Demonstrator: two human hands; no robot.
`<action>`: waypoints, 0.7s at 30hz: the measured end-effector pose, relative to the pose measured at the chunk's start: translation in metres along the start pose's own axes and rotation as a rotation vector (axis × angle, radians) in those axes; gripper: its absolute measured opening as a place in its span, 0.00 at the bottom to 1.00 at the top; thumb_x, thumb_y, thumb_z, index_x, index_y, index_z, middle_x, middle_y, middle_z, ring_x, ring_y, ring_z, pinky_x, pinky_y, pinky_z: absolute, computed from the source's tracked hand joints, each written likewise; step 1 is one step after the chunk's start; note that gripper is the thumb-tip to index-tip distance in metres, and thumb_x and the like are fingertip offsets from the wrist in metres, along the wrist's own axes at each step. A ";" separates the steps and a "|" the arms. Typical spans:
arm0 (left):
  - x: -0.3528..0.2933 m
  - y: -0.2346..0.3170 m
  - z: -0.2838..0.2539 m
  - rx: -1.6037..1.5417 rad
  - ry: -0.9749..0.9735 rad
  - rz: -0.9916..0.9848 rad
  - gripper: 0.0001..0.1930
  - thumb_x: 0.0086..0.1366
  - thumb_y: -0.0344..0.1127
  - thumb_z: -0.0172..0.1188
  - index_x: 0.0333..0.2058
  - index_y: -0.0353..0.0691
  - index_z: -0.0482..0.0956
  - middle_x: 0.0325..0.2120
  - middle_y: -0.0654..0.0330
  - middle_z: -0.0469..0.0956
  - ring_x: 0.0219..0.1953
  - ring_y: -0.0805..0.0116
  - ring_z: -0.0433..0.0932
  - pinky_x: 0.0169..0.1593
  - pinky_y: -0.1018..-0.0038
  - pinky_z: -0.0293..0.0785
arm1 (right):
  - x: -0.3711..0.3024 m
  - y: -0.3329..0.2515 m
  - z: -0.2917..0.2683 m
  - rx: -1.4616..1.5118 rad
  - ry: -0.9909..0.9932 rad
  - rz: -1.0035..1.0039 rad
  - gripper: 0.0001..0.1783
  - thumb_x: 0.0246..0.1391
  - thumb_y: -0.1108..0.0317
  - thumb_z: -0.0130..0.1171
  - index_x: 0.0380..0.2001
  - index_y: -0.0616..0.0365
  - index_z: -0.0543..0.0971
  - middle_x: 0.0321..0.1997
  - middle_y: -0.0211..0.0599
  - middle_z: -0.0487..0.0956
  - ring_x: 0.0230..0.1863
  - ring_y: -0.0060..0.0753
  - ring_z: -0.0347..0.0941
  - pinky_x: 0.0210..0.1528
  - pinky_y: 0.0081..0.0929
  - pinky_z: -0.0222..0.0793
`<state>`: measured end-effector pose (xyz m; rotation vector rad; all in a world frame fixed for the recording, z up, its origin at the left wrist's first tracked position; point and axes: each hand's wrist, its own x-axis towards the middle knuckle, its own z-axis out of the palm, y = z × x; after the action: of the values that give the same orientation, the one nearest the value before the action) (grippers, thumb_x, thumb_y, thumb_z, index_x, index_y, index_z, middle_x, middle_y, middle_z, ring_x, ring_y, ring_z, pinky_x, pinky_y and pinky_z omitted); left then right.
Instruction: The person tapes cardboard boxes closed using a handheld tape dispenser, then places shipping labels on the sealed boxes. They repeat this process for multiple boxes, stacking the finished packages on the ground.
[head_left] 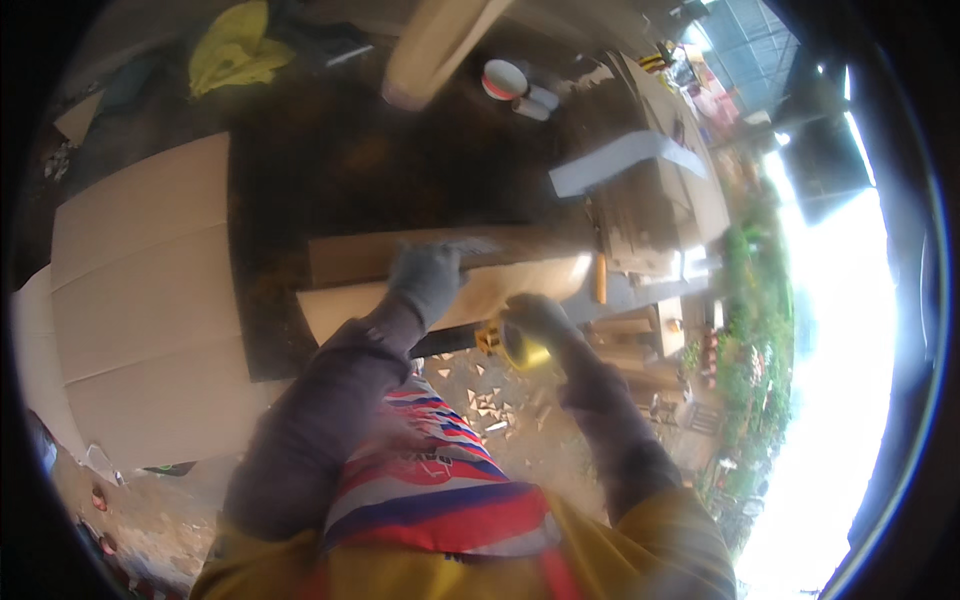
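my left hand (pixel 428 278), gloved in grey, lies flat and spread on the pale wooden plank (pixel 480 292) that runs from about nine o'clock to three o'clock across the dark workbench (pixel 330 160). it presses down rather than gripping. my right hand (pixel 540 318) is curled shut around a yellow tool (pixel 515 345) just below the plank's near edge, at about four o'clock from my left hand. the picture is too blurred to tell what kind of tool it is.

the two hands sit close together, and that is what worries me. if the tool slips off the edge, it could run straight toward my left fingers. a flat palm holds the plank down only by friction, so a hard push could skate it sideways along the bench.

wood chips (pixel 490 400) litter the ground at six o'clock under the bench, and they could make my footing poor. glare from three o'clock washes out that side, so i may misjudge the plank's far end.
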<state>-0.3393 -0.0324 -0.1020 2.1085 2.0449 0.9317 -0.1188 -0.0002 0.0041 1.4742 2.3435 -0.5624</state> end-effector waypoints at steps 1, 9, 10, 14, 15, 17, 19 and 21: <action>-0.008 -0.009 -0.022 0.039 -0.053 0.003 0.24 0.61 0.58 0.61 0.31 0.39 0.80 0.25 0.54 0.80 0.29 0.59 0.80 0.32 0.61 0.73 | -0.004 0.010 0.002 0.028 0.085 -0.037 0.10 0.57 0.62 0.56 0.32 0.53 0.83 0.38 0.42 0.83 0.39 0.46 0.80 0.42 0.35 0.75; -0.028 -0.009 -0.041 0.143 -0.136 -0.118 0.24 0.58 0.58 0.63 0.27 0.40 0.79 0.21 0.57 0.78 0.27 0.57 0.79 0.31 0.59 0.72 | 0.101 0.007 -0.080 -0.014 0.545 -0.403 0.09 0.48 0.68 0.63 0.35 0.53 0.82 0.39 0.41 0.82 0.38 0.45 0.80 0.41 0.34 0.77; -0.027 -0.004 -0.034 0.167 -0.097 -0.111 0.24 0.58 0.59 0.63 0.26 0.40 0.79 0.21 0.57 0.78 0.26 0.57 0.78 0.31 0.59 0.72 | 0.138 -0.013 -0.076 -0.162 0.551 -0.485 0.10 0.47 0.68 0.64 0.35 0.53 0.81 0.39 0.41 0.82 0.38 0.44 0.80 0.41 0.34 0.77; -0.026 -0.003 -0.024 -0.003 -0.213 -0.184 0.23 0.58 0.58 0.63 0.28 0.40 0.78 0.21 0.56 0.78 0.27 0.58 0.78 0.31 0.60 0.71 | 0.154 -0.044 -0.080 -0.542 0.179 -0.619 0.11 0.46 0.69 0.65 0.37 0.53 0.82 0.38 0.40 0.82 0.37 0.41 0.80 0.41 0.32 0.77; -0.026 -0.004 -0.025 -0.006 -0.176 -0.165 0.24 0.58 0.59 0.62 0.28 0.40 0.78 0.22 0.56 0.78 0.27 0.58 0.78 0.31 0.60 0.71 | 0.122 -0.033 -0.088 -0.381 0.173 -0.671 0.11 0.48 0.68 0.64 0.37 0.54 0.82 0.37 0.39 0.82 0.36 0.39 0.80 0.41 0.31 0.77; -0.027 -0.006 -0.026 0.012 -0.125 -0.123 0.24 0.59 0.59 0.62 0.28 0.40 0.78 0.23 0.56 0.78 0.27 0.58 0.78 0.32 0.60 0.71 | 0.038 -0.003 -0.097 -0.106 0.109 -0.480 0.10 0.51 0.68 0.63 0.38 0.55 0.83 0.36 0.38 0.83 0.35 0.34 0.80 0.40 0.29 0.76; -0.028 -0.006 -0.024 0.070 -0.090 -0.102 0.24 0.59 0.59 0.61 0.28 0.40 0.78 0.23 0.56 0.79 0.27 0.58 0.78 0.32 0.60 0.71 | -0.040 0.027 -0.092 0.103 0.113 -0.389 0.10 0.54 0.68 0.62 0.39 0.57 0.84 0.35 0.36 0.83 0.34 0.30 0.79 0.40 0.27 0.76; -0.029 -0.005 -0.024 0.097 -0.129 -0.118 0.23 0.60 0.58 0.61 0.29 0.40 0.78 0.25 0.56 0.79 0.29 0.58 0.78 0.33 0.60 0.71 | -0.081 0.041 -0.083 0.252 0.163 -0.319 0.10 0.57 0.67 0.61 0.40 0.58 0.84 0.34 0.35 0.84 0.33 0.25 0.79 0.40 0.25 0.76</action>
<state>-0.3529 -0.0668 -0.0953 2.0079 2.1621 0.6751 -0.0519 -0.0072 0.1069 1.2920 2.7444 -0.8767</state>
